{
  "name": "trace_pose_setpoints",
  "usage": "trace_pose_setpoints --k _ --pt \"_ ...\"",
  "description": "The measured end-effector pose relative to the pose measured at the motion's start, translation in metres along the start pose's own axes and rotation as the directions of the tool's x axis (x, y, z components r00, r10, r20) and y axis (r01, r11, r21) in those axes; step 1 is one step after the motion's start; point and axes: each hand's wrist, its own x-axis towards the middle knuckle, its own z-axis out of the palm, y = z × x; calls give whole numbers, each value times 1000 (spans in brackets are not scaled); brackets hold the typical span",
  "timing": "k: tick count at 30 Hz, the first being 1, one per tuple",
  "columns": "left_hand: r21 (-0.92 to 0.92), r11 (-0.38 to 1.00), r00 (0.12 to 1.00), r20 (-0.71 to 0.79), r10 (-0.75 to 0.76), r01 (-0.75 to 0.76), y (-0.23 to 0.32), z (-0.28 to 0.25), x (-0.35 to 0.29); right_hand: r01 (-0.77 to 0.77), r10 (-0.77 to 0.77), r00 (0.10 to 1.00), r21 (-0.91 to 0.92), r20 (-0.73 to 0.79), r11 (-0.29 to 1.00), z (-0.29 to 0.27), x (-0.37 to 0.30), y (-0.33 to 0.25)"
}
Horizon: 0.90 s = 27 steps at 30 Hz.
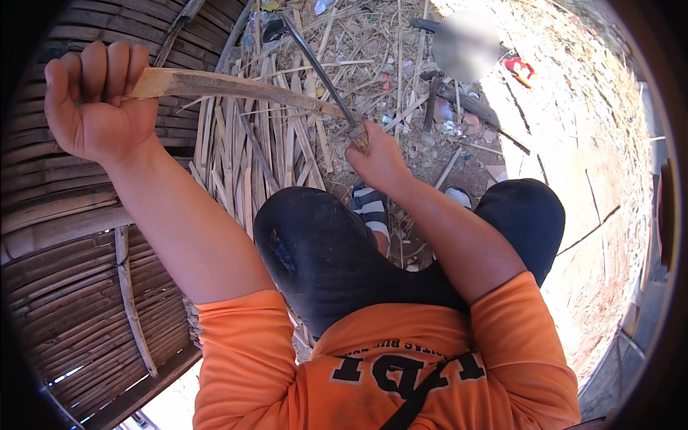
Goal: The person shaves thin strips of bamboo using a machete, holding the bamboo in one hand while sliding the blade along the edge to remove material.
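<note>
My left hand point(104, 104) is raised at the far left, its fingers wrapped round one end of a long, flat bamboo strip point(236, 87). The strip runs to the right and narrows toward my right hand point(383, 159). That hand is closed on the handle of a long knife point(320, 70), whose narrow metal blade points up and to the left. Blade and strip cross just beyond the handle; I cannot tell whether the edge touches or has entered the strip. The strip's right end lies close to my right fist.
Split bamboo strips point(276, 147) lie piled on the littered ground before my left knee. A woven bamboo wall point(50, 193) stands close on the left. Dark wood pieces point(469, 107) and a red object point(519, 72) lie ahead to the right, near a blurred round patch.
</note>
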Motion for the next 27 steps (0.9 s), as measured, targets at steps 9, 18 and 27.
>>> trace_pose_setpoints --k 9,18,27 --pt "259 961 893 -404 196 -94 -4 2 -3 -161 182 981 -242 68 957 10 4 57" --pt "439 896 839 -461 290 -69 -17 25 12 -69 73 996 -60 60 996 38 17 32" --pt "462 886 737 -588 335 -35 -12 -1 8 -74 74 997 -18 11 997 31 18 5"
